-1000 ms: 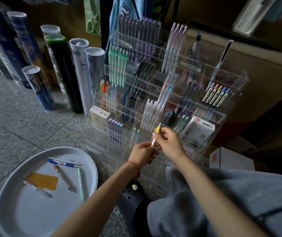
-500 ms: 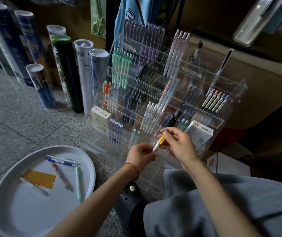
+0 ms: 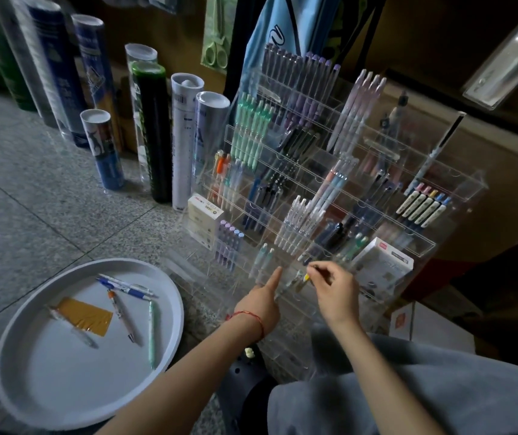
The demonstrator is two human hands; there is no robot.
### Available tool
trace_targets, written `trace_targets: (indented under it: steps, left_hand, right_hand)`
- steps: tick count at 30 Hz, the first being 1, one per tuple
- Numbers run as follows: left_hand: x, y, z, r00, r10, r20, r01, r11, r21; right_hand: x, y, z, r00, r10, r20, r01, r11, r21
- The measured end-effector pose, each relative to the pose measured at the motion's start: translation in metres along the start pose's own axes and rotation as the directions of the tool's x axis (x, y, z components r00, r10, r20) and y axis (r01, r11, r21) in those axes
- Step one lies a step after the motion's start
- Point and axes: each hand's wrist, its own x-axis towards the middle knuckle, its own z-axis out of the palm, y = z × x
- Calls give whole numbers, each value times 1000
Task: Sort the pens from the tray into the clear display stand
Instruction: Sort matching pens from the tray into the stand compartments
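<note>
Several pens (image 3: pixel 121 315) lie loose in the grey tray (image 3: pixel 0 356) on the floor (image 3: pixel 32 199); one yellow-tipped pen (image 3: pixel 298 281) stands at a low pocket of the clear stand (image 3: pixel 420 243), its top pinched in the right hand (image 3: pixel 336 290); the left hand (image 3: pixel 261 304) grips nothing, forefinger straight and pointing at that row; best, I'd say, to keep the pen upright, slide its tip behind the front lip, and release only once it seats; the white boxes (image 3: pixel 204 211) carry red print too small to read.
</note>
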Motion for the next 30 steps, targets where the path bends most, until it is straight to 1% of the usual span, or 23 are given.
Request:
trace_targets:
  steps: [1, 2, 4, 5, 7, 8, 10, 11, 13, 15, 16, 17, 19, 21, 25, 30]
  left_hand:
    - [-2, 2, 0, 999, 21, -29, -20, 1000, 20]
    - [-3, 3, -1, 996, 43, -79, -41, 999, 22]
    - [-1, 10, -14, 966, 49, -254, -72, 994, -82]
    - [1, 14, -24, 935, 32, -353, -93, 983, -158]
    - [7, 21, -51, 862, -6, -508, -153, 951, -270]
    - [10, 23, -65, 831, -27, -556, -177, 934, -310]
    - [15, 22, -96, 793, -74, -604, -197, 908, -370]
    - [18, 19, -109, 785, -91, -613, -197, 901, -386]
    - [23, 8, -132, 794, -105, -598, -176, 903, -392]
    - [29, -3, -148, 809, -115, -577, -146, 911, -386]
    - [31, -8, -154, 812, -117, -571, -140, 912, -385]
    - [33, -10, -160, 816, -118, -567, -139, 911, -389]
    - [36, -14, -167, 822, -119, -558, -134, 910, -392]
    - [39, -15, -170, 832, -113, -544, -127, 915, -384]
    - [46, -11, -174, 847, -67, -528, -165, 911, -379]
    - [56, 2, -178, 853, -37, -521, -163, 928, -334]
  right_hand:
    - [-1, -2, 0, 1000, -6, 13, 6, 1000, -31]
    - [-2, -7, -2, 999, -48, 19, 49, 996, -69]
    - [0, -29, -10, 975, -222, 6, 221, 967, -124]
    - [4, -44, -15, 949, -316, -6, 313, 942, -124]
    - [16, -79, -25, 894, -444, -62, 441, 896, -55]
    - [23, -96, -28, 879, -467, -94, 470, 882, 10]
    - [43, -127, -27, 871, -474, -125, 489, 862, 135]
    - [55, -140, -23, 872, -472, -131, 489, 854, 175]
    - [81, -160, -10, 864, -474, -172, 502, 840, 207]
    - [106, -175, 6, 843, -488, -227, 529, 828, 185]
    - [117, -180, 14, 834, -503, -227, 539, 829, 149]
    - [127, -182, 23, 830, -522, -197, 546, 833, 94]
    - [140, -179, 42, 843, -531, -83, 532, 846, -11]
    - [145, -171, 57, 878, -479, -26, 478, 878, -32]
    - [148, -157, 73, 936, -348, -45, 350, 936, 47]
    - [147, -144, 81, 970, -239, 53, 232, 967, 107]
